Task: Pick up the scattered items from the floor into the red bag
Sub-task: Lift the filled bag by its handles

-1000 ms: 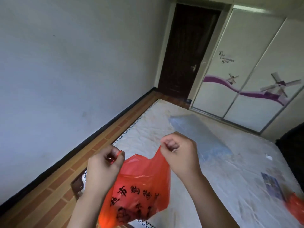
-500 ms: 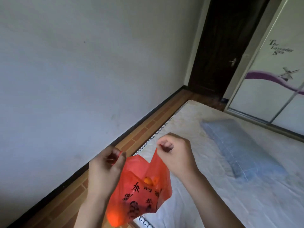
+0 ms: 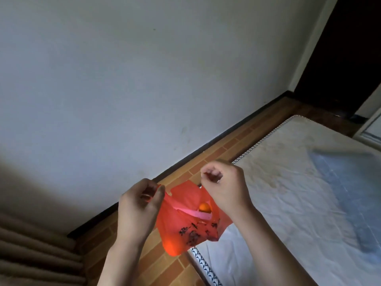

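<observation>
The room is dim, with soft daylight that seems to come from the right. The wall (image 3: 123, 79) is pale grey in the middle and goes dark in the near left corner — a big soft shadow sits there. The red bag (image 3: 185, 226) glows bright, as if light shines through it. The blue sheet (image 3: 348, 182) on the mattress (image 3: 288, 157) is smeared and blurry at its far edge. The doorway (image 3: 346, 48) is almost black. Straight lines bend near the edges — a wide lens.
</observation>
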Demonstrator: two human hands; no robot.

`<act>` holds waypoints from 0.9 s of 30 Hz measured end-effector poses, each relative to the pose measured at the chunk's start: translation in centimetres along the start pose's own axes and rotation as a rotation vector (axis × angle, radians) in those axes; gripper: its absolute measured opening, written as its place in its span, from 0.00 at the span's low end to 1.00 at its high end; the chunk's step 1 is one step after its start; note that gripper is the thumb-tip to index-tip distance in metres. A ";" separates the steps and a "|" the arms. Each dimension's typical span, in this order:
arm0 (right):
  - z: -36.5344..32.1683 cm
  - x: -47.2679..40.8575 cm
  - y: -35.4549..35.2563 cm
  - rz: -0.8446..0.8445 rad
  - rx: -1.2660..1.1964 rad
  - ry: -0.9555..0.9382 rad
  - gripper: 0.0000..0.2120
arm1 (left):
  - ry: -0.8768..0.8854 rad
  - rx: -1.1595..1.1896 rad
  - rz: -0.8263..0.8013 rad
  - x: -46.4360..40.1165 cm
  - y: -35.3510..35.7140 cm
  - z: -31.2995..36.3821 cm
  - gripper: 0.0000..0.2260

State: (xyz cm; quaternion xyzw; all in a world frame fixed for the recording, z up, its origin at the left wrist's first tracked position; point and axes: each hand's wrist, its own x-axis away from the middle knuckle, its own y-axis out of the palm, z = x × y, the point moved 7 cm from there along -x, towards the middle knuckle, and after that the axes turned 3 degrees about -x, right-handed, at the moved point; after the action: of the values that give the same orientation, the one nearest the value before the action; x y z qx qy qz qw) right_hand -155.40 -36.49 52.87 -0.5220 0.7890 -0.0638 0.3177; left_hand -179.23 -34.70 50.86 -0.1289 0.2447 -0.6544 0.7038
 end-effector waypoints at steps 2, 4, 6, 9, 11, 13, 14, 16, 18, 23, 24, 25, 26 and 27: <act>-0.5 -0.5 2.4 -0.026 -0.007 -0.007 0.11 | -0.025 -0.013 0.031 -0.7 -1.6 -1.6 0.08; -1.1 -0.9 4.8 -0.044 -0.011 -0.016 0.11 | -0.054 -0.018 0.048 -1.8 -3.3 -3.5 0.09; -1.8 -1.3 7.3 -0.040 -0.031 -0.011 0.11 | -0.068 -0.027 0.052 -3.1 -5.1 -5.7 0.09; -3.5 -1.7 11.4 -0.027 -0.048 0.029 0.10 | -0.067 -0.039 0.033 -5.3 -8.3 -8.8 0.10; -5.5 -2.0 14.5 -0.058 -0.049 0.039 0.10 | -0.080 -0.024 0.023 -6.4 -10.9 -11.0 0.10; -7.5 -2.5 17.4 -0.084 -0.044 0.033 0.12 | -0.103 0.006 0.023 -7.4 -13.6 -13.2 0.09; -8.4 -2.9 18.7 -0.084 -0.036 0.028 0.12 | -0.114 0.019 0.024 -7.9 -14.8 -14.4 0.09; -10.1 -3.8 20.9 -0.058 -0.014 0.006 0.13 | -0.128 0.042 0.023 -9.1 -16.9 -16.3 0.09; -11.7 -4.2 23.0 -0.048 0.007 -0.017 0.12 | -0.138 0.067 0.019 -10.3 -18.7 -18.0 0.08; -14.2 -4.8 27.1 -0.080 0.061 -0.057 0.12 | -0.122 0.116 0.037 -12.3 -21.7 -20.3 0.10; -14.4 -5.1 27.5 -0.083 0.062 -0.061 0.12 | -0.121 0.133 0.043 -12.7 -22.0 -20.6 0.10; -14.6 -5.4 28.0 -0.088 0.065 -0.064 0.11 | -0.120 0.153 0.048 -13.1 -22.2 -20.8 0.10; -14.6 -5.8 28.4 -0.092 0.072 -0.064 0.11 | -0.120 0.168 0.053 -13.5 -22.2 -21.0 0.10; -14.7 -6.2 28.7 -0.096 0.080 -0.065 0.11 | -0.120 0.182 0.058 -14.0 -22.3 -21.1 0.10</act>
State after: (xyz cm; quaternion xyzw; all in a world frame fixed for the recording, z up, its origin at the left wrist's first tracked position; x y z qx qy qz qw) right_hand -184.69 -21.68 54.72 -0.5478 0.7491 -0.0936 0.3606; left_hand -209.50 -20.43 46.60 -0.0962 0.1456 -0.6442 0.7447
